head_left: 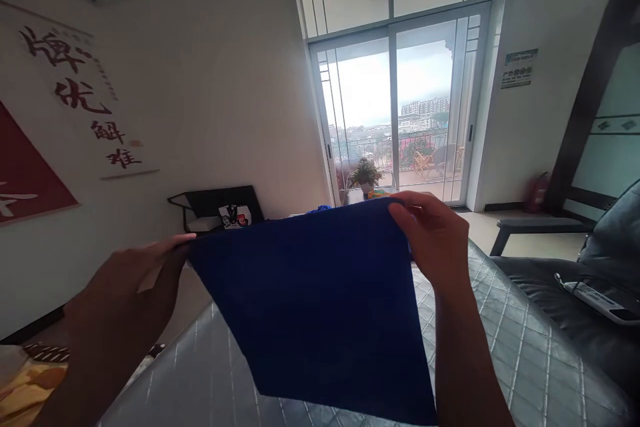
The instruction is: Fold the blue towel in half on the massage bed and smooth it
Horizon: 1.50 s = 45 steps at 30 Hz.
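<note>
A dark blue cloth (320, 307) hangs spread out between my two hands, its upper edge pulled taut. My left hand (135, 280) pinches the upper left corner between thumb and fingers. At the upper right corner my right hand (435, 233) grips the cloth with the thumb on the near side. The lower edge hangs over a silvery quilted cover (505, 327); whether it touches the cover I cannot tell. A bit of brighter blue material (320, 209) shows just behind the cloth's top edge, mostly hidden.
A black armchair (530, 280) with a white power strip (597, 299) on it stands at the right. Against the left wall is a black chair (220, 203) holding a printed white bag. Yellow fabric (30, 390) lies at lower left. A potted plant (367, 173) stands before the glass sliding door.
</note>
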Available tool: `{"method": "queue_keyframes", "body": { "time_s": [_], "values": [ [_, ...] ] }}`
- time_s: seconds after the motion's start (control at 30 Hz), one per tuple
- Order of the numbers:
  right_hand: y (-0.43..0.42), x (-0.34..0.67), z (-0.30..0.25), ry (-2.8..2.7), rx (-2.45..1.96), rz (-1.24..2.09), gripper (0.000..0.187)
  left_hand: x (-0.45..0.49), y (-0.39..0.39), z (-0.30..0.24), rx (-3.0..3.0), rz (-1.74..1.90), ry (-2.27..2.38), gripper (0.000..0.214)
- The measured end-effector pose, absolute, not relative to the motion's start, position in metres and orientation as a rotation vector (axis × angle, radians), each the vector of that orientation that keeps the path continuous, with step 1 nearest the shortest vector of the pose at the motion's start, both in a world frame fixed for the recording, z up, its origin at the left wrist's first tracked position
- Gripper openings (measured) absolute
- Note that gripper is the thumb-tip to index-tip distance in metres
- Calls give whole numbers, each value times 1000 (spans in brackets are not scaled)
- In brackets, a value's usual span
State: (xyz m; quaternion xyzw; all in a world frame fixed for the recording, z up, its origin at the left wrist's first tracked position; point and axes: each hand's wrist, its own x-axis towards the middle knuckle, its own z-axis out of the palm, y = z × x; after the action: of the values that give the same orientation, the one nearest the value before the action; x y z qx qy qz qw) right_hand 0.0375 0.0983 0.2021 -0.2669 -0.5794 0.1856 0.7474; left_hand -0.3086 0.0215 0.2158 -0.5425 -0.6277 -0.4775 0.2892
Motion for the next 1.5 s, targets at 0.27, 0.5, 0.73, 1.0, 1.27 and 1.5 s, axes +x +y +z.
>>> {"method": "queue_keyframes", "body": {
  "time_s": [0.27,0.5,0.73,1.0,1.27,1.5],
  "values": [
    [103,52,198,-1185,-646,387,23,-291,64,215,-1604,-1404,-1558,33],
    [95,61,205,-1124,-835,171,22,-275,78,208,-1616,-1531,-1639,37],
    [88,55,209,-1120,-835,502,38,-261,51,215,-1544,-1583,-1565,31],
    [99,53,203,-988,-676,463,36,-246,28,211,-1525,-1781,-1382,18],
    [119,56,198,-909,-691,464,31,-219,-2,206,-1934,-1979,-1198,16],
    [131,75,192,-804,-772,375,31,-167,-6,213,-2532,-2134,-933,12]
  ]
}}
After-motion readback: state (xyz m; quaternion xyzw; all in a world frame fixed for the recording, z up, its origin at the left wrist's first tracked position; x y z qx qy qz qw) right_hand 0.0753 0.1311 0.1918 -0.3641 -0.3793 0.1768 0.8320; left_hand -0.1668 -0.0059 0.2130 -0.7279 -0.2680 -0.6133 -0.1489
